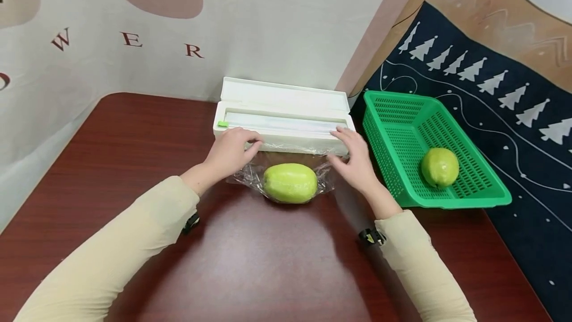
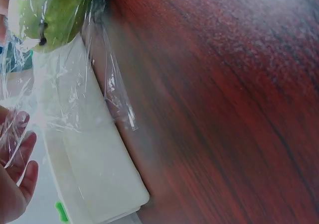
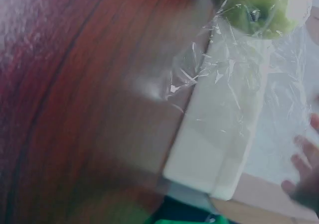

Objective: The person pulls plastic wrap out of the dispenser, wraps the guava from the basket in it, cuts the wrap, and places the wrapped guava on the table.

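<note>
A smooth green fruit, which looks like a guava (image 1: 290, 183), lies on its side on the table, covered by clear cling film (image 1: 252, 175). Directly behind it stands a white cling film dispenser (image 1: 286, 141), lid raised, with a green slider (image 1: 223, 124) at its left end. My left hand (image 1: 232, 150) is at the dispenser's front edge by the film; its thumb and fingertips appear slightly apart in the left wrist view. Spread fingers of my right hand (image 1: 353, 158) hover around the dispenser's right front corner, beside the film. Wrist views show film hanging from the fruit across the dispenser.
To the right, a green plastic basket (image 1: 473, 183) holds another green fruit (image 1: 440, 168). The dark red wooden table (image 1: 250, 267) extends in front. A printed cloth (image 1: 286, 24) hangs behind, and a navy cloth with white trees (image 1: 491, 113) is beyond the basket.
</note>
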### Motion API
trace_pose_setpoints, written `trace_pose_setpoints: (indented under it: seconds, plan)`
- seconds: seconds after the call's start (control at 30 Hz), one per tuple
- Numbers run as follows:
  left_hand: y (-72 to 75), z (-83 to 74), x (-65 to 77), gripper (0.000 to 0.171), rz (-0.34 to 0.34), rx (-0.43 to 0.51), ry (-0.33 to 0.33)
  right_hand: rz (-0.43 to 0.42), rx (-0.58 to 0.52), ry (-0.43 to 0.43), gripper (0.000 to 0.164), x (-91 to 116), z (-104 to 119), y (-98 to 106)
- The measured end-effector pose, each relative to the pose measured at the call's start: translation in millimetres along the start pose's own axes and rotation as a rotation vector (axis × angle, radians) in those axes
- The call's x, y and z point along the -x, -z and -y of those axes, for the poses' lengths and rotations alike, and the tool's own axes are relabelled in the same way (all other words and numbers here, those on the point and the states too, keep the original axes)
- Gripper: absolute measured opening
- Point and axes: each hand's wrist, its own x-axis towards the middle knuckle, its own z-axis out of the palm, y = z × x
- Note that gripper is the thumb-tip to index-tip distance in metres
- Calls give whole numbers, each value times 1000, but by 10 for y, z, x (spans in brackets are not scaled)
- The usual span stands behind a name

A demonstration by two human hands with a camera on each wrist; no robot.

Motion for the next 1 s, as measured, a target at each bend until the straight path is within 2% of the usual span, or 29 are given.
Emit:
trace_pose_setpoints:
  seconds: [0.1, 0.17, 0.33, 0.4, 0.53, 0.63, 0.73, 0.87, 1.0]
  plan:
    - [-3, -10, -5, 21, 31, 34, 2, 244, 10, 44, 89, 26, 97, -25]
    - [-10, -11, -12, 22, 66, 67, 11, 332, 37, 62, 98, 21, 145, -58]
    - [-27, -32, -30, 19, 154, 130, 48, 320, 102, 63, 87, -31, 162, -130]
    - [-38, -46, -40, 15, 163, 130, 38, 340, 112, 65, 82, -50, 174, -142]
    - [-76, -62, -69, 10, 120, 133, 7, 390, 64, 69, 66, -102, 207, -152]
    - [-88, -69, -83, 8, 66, 182, 11, 430, -15, 62, 58, -152, 209, -159]
    - [-96, -82, -81, 7, 39, 249, 17, 481, -93, 32, 55, -200, 193, -165]
    - [-126, -104, -72, 7, 66, 322, 8, 522, -132, -12, 54, -258, 162, -164]
    - [-169, -112, -61, 6, 102, 329, -41, 549, -133, -11, 55, -315, 160, -149]
